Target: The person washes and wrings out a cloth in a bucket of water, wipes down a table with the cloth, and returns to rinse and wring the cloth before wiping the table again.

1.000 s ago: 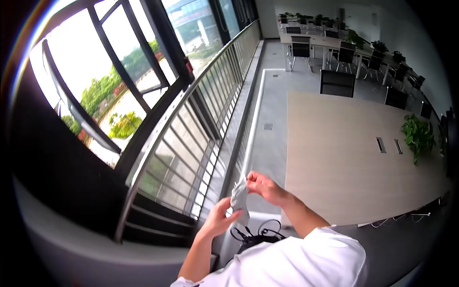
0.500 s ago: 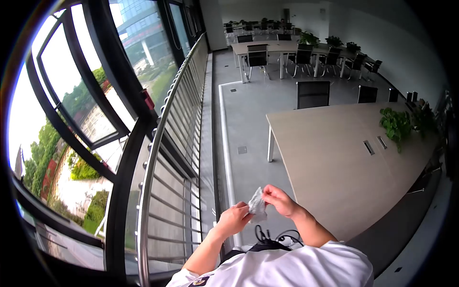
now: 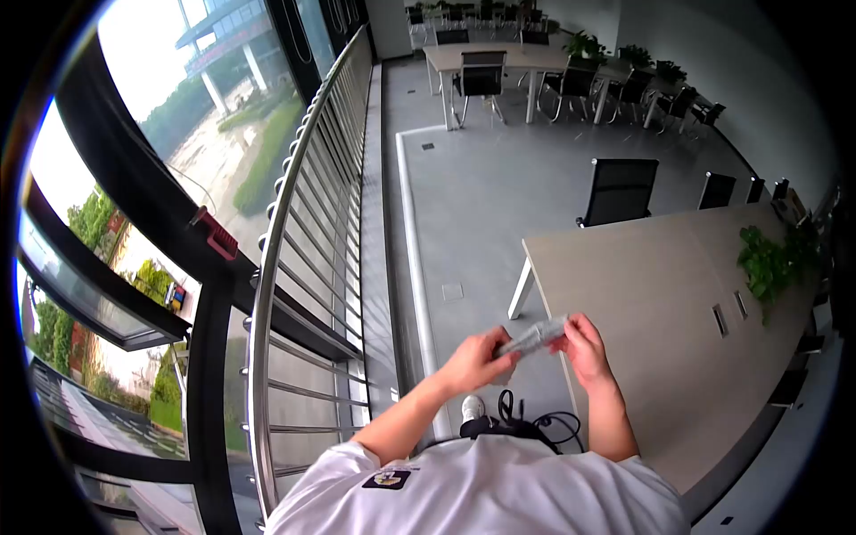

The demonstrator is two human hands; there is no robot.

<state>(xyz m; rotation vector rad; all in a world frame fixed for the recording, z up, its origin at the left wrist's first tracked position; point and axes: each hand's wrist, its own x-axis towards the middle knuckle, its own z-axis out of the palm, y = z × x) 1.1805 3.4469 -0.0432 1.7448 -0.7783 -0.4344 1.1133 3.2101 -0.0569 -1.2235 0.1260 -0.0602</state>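
A small folded grey-white cloth [image 3: 538, 335] is stretched between my two hands, in front of my body and beside the table's near left corner. My left hand [image 3: 481, 360] grips its left end with fingers closed. At the other end, my right hand [image 3: 587, 352] pinches the cloth between thumb and fingers. Part of the cloth is hidden behind the left fingers. Black cables [image 3: 557, 421] hang at my waist below the hands.
To the left runs a metal railing [image 3: 258, 374] along the windows, with a red object [image 3: 214, 234] on the window frame. A wooden table [image 3: 624, 294] with a leafy plant [image 3: 769, 265] stands at right. A black chair [image 3: 621, 191] is behind it.
Both hands have moved right and slightly up with the cloth. It was hanging crumpled and upright; now it is drawn out sideways between them. The camera view has tilted down and shifted.
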